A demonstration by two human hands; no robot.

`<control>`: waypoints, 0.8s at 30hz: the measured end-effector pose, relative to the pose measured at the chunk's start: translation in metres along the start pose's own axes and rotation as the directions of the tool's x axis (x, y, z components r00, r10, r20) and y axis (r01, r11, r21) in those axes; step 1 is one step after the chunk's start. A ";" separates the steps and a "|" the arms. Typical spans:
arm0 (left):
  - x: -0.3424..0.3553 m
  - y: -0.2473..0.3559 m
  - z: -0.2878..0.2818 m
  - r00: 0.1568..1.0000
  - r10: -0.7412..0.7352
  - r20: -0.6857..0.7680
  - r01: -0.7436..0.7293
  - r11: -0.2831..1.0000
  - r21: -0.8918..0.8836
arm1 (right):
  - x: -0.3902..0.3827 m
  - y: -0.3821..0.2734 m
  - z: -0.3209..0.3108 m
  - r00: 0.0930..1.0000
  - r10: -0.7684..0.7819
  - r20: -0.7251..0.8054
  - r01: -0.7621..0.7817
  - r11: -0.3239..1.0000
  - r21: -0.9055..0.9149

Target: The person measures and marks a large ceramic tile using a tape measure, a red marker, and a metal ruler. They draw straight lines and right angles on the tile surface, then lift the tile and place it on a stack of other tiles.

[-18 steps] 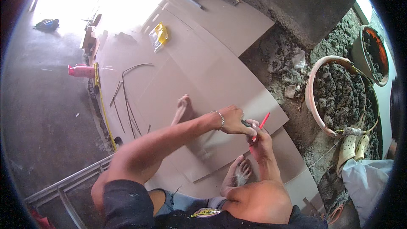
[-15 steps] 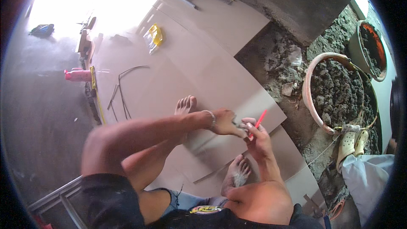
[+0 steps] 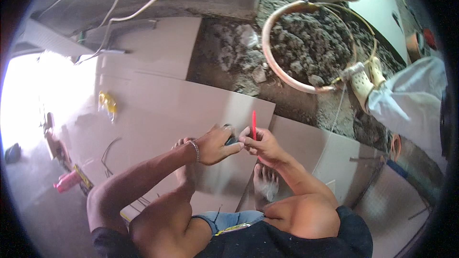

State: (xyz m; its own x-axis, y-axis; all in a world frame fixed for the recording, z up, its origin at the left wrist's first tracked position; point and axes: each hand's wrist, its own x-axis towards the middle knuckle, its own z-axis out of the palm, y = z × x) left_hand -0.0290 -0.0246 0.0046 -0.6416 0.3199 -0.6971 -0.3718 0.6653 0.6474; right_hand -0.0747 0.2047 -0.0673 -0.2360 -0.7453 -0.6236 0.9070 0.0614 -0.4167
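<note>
Two hands meeting at one slim, bright red, pen-like stick [image 3: 254, 122]

OK, using that red stick as my landmark and going left to right. Way off to its left, lower in the view, there's a pink bottle-shaped container [image 3: 68, 181]. Left of the stick and a bit farther from the wearer is a crumpled yellow-and-clear plastic packet [image 3: 108, 105], lying on big smooth beige panels [image 3: 167, 102].

Next up, just left of the stick: the bare left hand [image 3: 214, 146], with a silver chain bracelet [image 3: 195, 151] at its wrist. Thumb points right, toward the stick. A small dark object [image 3: 232, 141] looks caught between that thumb and the fingers; too blurry to say what it is. The thumb tip is right up by the other hand's fingertips, but I can't tell if they touch.

Then the stick itself. Its long axis points away from the wearer, close to square across the line of that left thumb, and the far end sticks up clear of the fingers. The bare right hand [image 3: 264, 147] is the nearer one, no contest: its fingers are closed around the stick's lower part.

Right of the stick and farther out there's a round, pale-orange-rimmed tub [image 3: 268, 50] of lumpy grey stuff, then a pair of cream perforated clogs [image 3: 362, 90] beyond it.
</note>
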 end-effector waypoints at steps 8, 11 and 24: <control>0.034 -0.089 -0.029 0.963 0.266 0.044 -0.269 0.940 0.211 | -0.028 -0.026 -0.061 0.931 -0.231 -0.283 0.184 0.966 -0.184; 0.034 -0.129 -0.053 0.937 0.334 0.101 -0.344 0.835 0.429 | -0.021 -0.028 -0.086 0.862 -0.393 -0.321 0.183 0.830 -0.526; -0.029 -0.233 -0.156 0.958 -0.079 -0.276 0.242 0.740 0.627 | 0.030 -0.030 -0.117 0.733 -0.537 -0.418 -0.133 0.490 -0.862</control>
State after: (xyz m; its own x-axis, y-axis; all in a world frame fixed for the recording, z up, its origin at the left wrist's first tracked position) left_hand -0.0285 -0.2938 -0.0780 -0.7703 0.0674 -0.6341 -0.0098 0.9930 0.1175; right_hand -0.1496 0.2582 -0.1509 -0.8058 -0.3012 -0.5099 0.1752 0.7012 -0.6911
